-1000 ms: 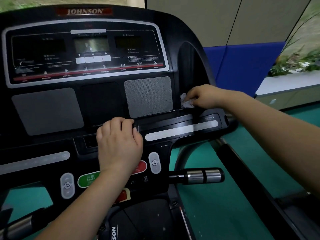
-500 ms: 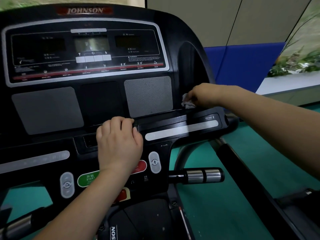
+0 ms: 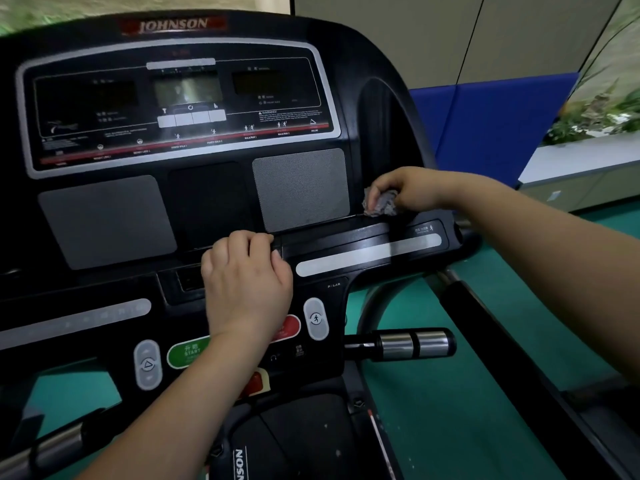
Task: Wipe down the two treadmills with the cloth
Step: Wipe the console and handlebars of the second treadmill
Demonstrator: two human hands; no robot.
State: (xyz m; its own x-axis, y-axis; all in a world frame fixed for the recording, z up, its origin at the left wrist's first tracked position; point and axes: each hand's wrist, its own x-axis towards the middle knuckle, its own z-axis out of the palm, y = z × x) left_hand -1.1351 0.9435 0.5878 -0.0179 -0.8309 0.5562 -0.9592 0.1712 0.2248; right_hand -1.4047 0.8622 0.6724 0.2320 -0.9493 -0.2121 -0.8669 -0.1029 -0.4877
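Note:
A black treadmill console (image 3: 207, 202) fills the view, with a display panel on top and buttons below. My right hand (image 3: 412, 188) pinches a small crumpled grey-white cloth (image 3: 379, 204) against the console's right side, just right of the grey mesh panel. My left hand (image 3: 247, 285) rests on the console's middle ledge with its fingers curled over the edge, above the green start button (image 3: 187, 351).
A chrome-tipped handle (image 3: 412, 344) sticks out to the right below the console. A black side rail (image 3: 519, 368) slopes down at the right over the green floor. Blue padding (image 3: 502, 126) and a white planter ledge (image 3: 581, 157) stand behind.
My right hand has shifted the cloth slightly right and up along the console's right side, showing more of the cloth. The left hand has stayed in place.

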